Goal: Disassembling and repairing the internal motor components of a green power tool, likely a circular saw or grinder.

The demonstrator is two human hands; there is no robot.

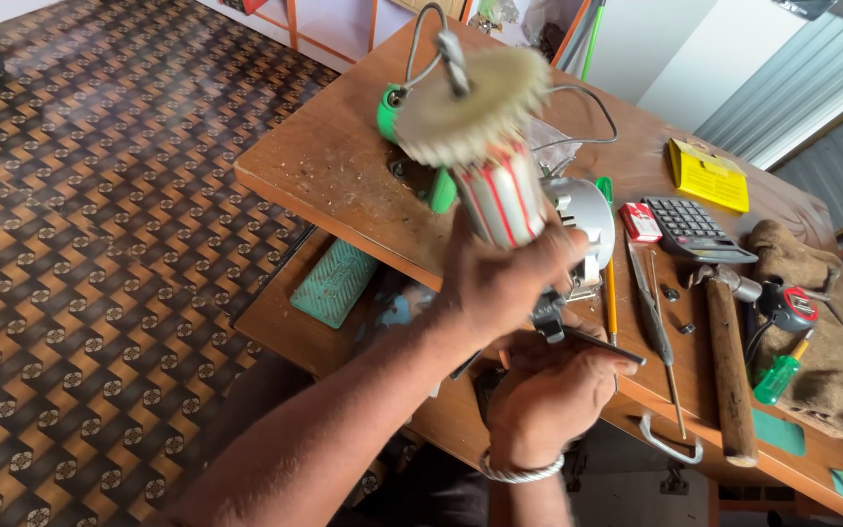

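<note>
Above the wooden table (pixel 343 166), the left hand (pixel 500 278) grips a motor rotor (pixel 485 146) upright by its winding. Just below, the right hand (pixel 548 390) clasps a thin dark tool (pixel 602 344) against the rotor's lower shaft. A hammer (pixel 729 371) lies nearby.

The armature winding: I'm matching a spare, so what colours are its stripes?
Red and white lengthwise stripes on the armature, held in the left hand; head view.

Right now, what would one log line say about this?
left hand: grips motor armature upright | right hand: holds thin dark tool at its lower end | wooden table: hammer, calculator

Repair workshop: hammer (pixel 731 376), pliers (pixel 652 317) on wooden bench (pixel 343 166).
</note>
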